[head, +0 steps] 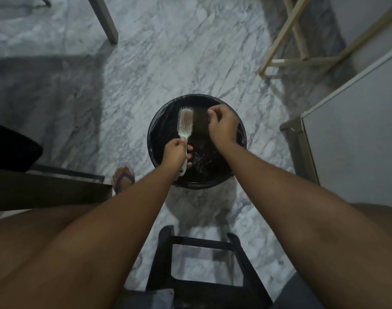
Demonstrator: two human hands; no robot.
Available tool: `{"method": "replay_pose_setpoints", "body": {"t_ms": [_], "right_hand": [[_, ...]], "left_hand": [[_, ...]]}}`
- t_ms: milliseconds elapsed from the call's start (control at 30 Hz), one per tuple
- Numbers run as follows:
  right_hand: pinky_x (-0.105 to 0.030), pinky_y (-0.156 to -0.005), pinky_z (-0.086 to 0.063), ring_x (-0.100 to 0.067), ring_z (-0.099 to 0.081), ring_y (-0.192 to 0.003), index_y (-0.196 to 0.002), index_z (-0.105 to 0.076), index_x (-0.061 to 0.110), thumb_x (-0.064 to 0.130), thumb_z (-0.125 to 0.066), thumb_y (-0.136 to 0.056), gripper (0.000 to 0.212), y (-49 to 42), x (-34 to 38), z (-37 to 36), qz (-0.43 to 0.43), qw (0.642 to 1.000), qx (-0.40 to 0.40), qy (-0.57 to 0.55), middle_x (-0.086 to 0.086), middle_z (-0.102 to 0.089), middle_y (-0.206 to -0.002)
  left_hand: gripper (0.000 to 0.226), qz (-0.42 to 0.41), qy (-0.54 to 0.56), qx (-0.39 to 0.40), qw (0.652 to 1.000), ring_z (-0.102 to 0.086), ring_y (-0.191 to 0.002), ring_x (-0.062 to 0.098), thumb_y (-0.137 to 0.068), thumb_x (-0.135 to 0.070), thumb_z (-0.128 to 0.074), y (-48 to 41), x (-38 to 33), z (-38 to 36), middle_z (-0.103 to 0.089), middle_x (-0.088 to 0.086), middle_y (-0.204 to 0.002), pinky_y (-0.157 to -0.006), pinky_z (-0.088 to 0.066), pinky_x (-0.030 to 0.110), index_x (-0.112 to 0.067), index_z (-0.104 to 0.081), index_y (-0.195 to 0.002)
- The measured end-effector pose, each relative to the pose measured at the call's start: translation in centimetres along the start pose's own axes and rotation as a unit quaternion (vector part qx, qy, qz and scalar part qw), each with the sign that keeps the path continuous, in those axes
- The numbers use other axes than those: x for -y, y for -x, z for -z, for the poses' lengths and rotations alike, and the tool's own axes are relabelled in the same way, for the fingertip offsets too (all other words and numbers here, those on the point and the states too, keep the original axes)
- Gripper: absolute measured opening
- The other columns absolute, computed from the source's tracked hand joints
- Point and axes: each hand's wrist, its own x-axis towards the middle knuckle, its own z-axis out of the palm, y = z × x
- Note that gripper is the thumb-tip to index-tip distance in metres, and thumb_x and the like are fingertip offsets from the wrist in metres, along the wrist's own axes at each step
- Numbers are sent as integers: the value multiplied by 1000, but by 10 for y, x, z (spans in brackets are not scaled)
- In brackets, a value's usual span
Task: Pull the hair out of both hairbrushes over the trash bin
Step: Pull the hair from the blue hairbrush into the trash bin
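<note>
Gripping hairbrush (186, 123) — left hand (176, 152), right hand (224, 128) pinching hair (199, 122), over trash bin (197, 185)

Bare forearms (146, 208) — purple flip-flop (123, 179)

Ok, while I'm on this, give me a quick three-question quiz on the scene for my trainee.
1. True or false: the left hand grips the white hairbrush by its handle.
2. What does the right hand pinch? A) a second hairbrush B) a mat of hair C) a comb
3. Fill in: the brush is held over the black ____.

Key: 1 true; 2 B; 3 trash bin.
</note>
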Motion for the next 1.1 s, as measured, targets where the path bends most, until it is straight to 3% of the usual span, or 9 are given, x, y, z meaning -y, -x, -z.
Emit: {"method": "replay_pose_setpoints", "body": {"t_ms": [233, 300, 400, 467, 567, 633, 767, 833, 1100], "right_hand": [[-34, -77, -52, -25, -62, -86, -95, -63, 2, 9, -54, -96, 11, -10, -2, 19, -12, 978, -197, -65, -11, -66, -93], [-34, -84, -52, -28, -63, -94, -96, -62, 3, 3, -52, -91, 12, -14, -14, 21, -74, 990, -118, -19, -12, -66, -98], [-32, -91, -48, -35, -61, -110, -112, -63, -2, 7, -56, -85, 29, -4, -24, 16, -137, 953, 177, 204, -19, -65, -114], [-35, -96, -46, -37, -57, -117, -124, -56, -3, 12, -58, -86, 41, 3, -22, 9, -128, 947, 218, 197, -22, -61, -123], [-39, -107, -45, -27, -53, -126, -146, -41, 13, 27, -59, -93, 58, 7, -14, -5, -128, 976, 175, 22, -13, -56, -136], [-43, -96, -54, -23, -62, -115, -147, -40, 19, 34, -64, -91, 63, 5, -12, -14, -145, 972, 173, -70, -12, -63, -125], [-31, -72, -61, -14, -72, -73, -109, -74, 11, 24, -71, -88, 25, 0, -11, -19, -83, 985, 141, -53, -9, -76, -91], [-19, -59, -56, -11, -69, -57, -96, -76, 10, 20, -70, -89, 13, 0, -10, -17, -72, 990, 108, -59, -9, -75, -80], [-42, -72, -56, -23, -67, -73, -89, -73, 3, 13, -65, -91, 13, -5, 11, -6, 92, 991, -44, -89, -7, -70, -79]], "left_hand": [[37, 7, -46, -40, 998, -49, -64, 14, -107, -38, -34, -3, 3, 13, -59, 1, -88, -50, -48, 29, -8, -55, -113], [31, 8, -40, -35, 999, -47, -63, 15, -108, -34, -34, -4, 2, 19, -61, 1, -94, -51, -45, 30, -10, -52, -116], [22, 0, -31, -10, 999, -41, -56, 13, -108, -31, -35, -2, -2, 22, -58, 4, -94, -46, -39, 25, -13, -49, -108], [21, -7, -31, 6, 999, -40, -53, 12, -108, -31, -36, -3, -3, 21, -57, 4, -92, -45, -38, 24, -13, -47, -109], [20, -16, -46, 32, 998, -40, -52, 11, -107, -32, -39, -3, -4, 19, -59, 3, -92, -47, -37, 25, -14, -49, -110], [18, -20, -45, 62, 997, -40, -49, 10, -107, -31, -40, -4, -3, 17, -59, 3, -89, -46, -36, 24, -15, -49, -105], [18, -13, -31, 84, 996, -41, -49, 9, -107, -31, -39, -5, 0, 14, -58, 3, -89, -46, -36, 25, -17, -49, -101], [18, -3, -22, 80, 997, -40, -50, 9, -107, -31, -38, -6, 0, 14, -57, 3, -89, -46, -35, 25, -18, -49, -100], [23, 27, 21, 43, 998, -38, -51, 9, -108, -34, -35, -15, 7, 13, -54, 2, -89, -45, -34, 22, -17, -49, -114]]}}
